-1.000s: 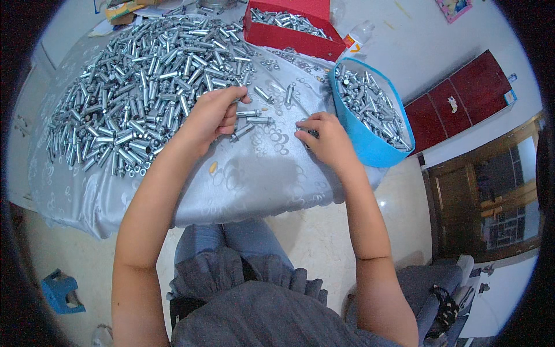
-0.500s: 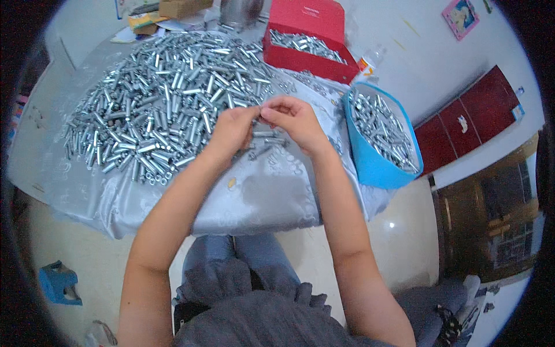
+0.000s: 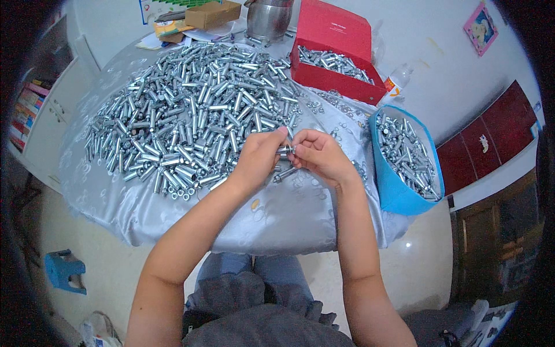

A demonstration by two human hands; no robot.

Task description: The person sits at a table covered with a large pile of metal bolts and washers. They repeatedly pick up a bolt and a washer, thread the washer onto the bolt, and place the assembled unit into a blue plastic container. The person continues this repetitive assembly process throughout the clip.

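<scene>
In front of me, just right of a big heap of silver expansion bolts, my two hands meet over the table. Between the fingertips lies one short silver expansion bolt, held sideways and partly covered by the fingers. My left hand is closed around its left part. At its right end my right hand pinches with thumb and fingers, the other fingers curled. A few more loose bolts rest on the cloth just below the hands.
A blue bin of bolts stands at the right, and an open red box of bolts behind it. Small metal rings lie between heap and bin. A metal pot and a cardboard box stand at the back.
The view has shifted, so the table appears lower and further right. The hands stay together, and the bolt between the fingertips now shows more clearly.
</scene>
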